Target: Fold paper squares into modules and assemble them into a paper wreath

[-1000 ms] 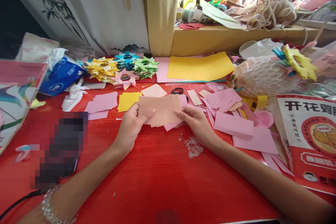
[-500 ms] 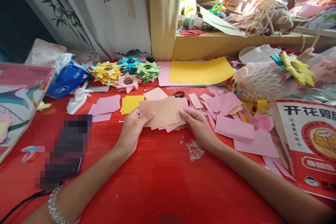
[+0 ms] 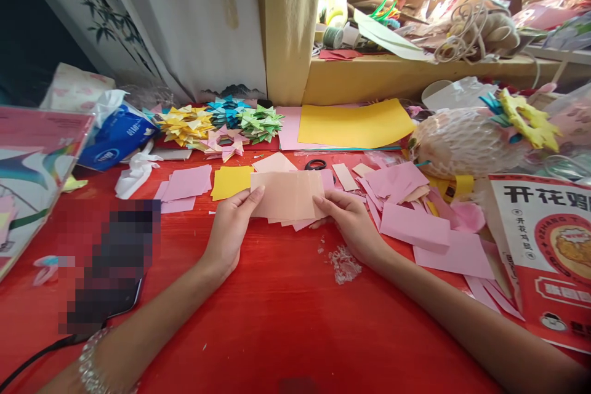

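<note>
1. Standing at the far left of the red desk (image 3: 286,326) is a pink printed box (image 3: 32,166), with a blue tissue pack (image 3: 115,135) and crumpled white tissue (image 3: 136,172) just beyond it.
2. A blurred dark phone (image 3: 106,265) lies beside the left forearm, which wears a bead bracelet (image 3: 90,363).
3. Folded paper stars (image 3: 221,120) in yellow, blue, green and pink sit in a heap against the wall.
4. The left hand (image 3: 231,228) pinches the left edge of a stack of peach paper squares (image 3: 286,196), thumb on top.
5. The right hand (image 3: 353,221) clamps the stack's right edge, so the stack is held just above the desk between both hands, slightly fanned.
6. Black scissors (image 3: 316,164) lie just behind the stack, and a yellow sheet (image 3: 355,123) lies farther back.
7. Pink paper scraps (image 3: 415,221) spread to the right of the right hand.
8. A red printed bag (image 3: 545,246) lies at the far right.
</note>
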A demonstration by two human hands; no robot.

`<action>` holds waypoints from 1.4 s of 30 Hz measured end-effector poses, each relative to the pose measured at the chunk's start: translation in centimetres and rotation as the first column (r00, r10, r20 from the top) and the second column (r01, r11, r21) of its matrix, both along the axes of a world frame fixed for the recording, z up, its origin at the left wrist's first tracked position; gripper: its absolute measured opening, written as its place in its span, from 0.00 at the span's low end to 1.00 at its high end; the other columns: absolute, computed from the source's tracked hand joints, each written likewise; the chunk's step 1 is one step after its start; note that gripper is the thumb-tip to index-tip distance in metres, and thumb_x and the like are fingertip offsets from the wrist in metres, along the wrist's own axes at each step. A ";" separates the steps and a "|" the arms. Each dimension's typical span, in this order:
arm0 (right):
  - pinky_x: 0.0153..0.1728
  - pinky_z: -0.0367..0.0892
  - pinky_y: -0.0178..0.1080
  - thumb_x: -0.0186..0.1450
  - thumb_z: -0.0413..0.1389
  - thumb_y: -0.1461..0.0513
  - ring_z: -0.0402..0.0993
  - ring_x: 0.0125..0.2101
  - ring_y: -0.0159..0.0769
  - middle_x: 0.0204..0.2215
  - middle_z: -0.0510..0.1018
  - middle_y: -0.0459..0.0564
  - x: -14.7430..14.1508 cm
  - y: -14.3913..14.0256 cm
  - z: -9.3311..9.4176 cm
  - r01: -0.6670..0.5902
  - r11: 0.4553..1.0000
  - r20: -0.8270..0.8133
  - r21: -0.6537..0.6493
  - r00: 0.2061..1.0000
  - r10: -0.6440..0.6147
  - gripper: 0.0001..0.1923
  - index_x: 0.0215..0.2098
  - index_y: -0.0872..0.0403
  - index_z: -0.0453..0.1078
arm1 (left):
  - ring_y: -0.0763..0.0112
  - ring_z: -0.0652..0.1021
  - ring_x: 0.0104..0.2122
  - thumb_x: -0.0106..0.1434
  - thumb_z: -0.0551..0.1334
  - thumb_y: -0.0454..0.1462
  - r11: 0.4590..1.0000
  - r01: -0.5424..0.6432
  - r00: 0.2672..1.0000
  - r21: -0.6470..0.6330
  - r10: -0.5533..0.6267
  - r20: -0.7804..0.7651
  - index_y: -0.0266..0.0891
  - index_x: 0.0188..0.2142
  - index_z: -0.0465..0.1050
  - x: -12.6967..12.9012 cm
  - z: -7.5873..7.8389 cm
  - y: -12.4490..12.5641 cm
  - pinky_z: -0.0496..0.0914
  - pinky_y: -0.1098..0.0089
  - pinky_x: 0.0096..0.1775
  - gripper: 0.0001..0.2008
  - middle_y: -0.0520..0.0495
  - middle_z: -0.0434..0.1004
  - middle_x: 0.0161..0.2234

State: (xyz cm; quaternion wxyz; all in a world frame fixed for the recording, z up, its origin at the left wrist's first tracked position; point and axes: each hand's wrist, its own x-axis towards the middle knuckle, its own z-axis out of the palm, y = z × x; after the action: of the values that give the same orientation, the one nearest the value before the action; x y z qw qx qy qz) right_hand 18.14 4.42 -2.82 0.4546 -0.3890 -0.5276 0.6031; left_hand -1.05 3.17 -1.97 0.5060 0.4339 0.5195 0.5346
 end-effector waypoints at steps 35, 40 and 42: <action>0.37 0.68 0.34 0.62 0.55 0.56 0.74 0.35 0.34 0.34 0.78 0.45 -0.2 -0.6 0.7 -0.158 0.985 -0.064 -0.063 0.986 0.154 0.11 0.40 0.50 0.74 | 0.62 0.61 0.58 0.65 0.52 0.46 0.997 0.020 0.968 0.070 -0.002 -0.252 0.53 0.56 0.59 1.8 1.0 -2.0 0.56 0.64 0.56 0.20 0.52 0.60 0.58; 0.38 0.68 0.36 0.60 0.57 0.55 0.74 0.35 0.35 0.35 0.78 0.47 -0.2 -0.6 0.7 -0.223 0.970 -0.008 -0.093 0.975 0.223 0.13 0.41 0.52 0.73 | 0.58 0.54 0.62 0.64 0.54 0.44 0.996 0.078 0.969 0.034 -0.068 -0.236 0.56 0.61 0.50 2.0 0.5 -2.2 0.54 0.59 0.58 0.27 0.51 0.54 0.61; 0.36 0.68 0.35 0.60 0.57 0.55 0.73 0.33 0.34 0.33 0.77 0.47 -0.3 -0.6 0.6 -0.212 0.972 0.011 -0.101 0.977 0.214 0.12 0.39 0.52 0.73 | 0.57 0.56 0.61 0.63 0.56 0.43 0.998 0.066 0.975 0.012 -0.062 -0.212 0.56 0.62 0.46 2.0 0.2 -2.3 0.55 0.58 0.58 0.30 0.49 0.55 0.61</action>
State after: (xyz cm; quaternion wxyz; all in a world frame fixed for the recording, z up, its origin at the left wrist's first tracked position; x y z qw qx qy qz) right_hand 17.89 3.84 -2.19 0.3616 -0.3587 -0.5405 0.6697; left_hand 0.99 0.89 -1.73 0.4606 0.5095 0.5512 0.4738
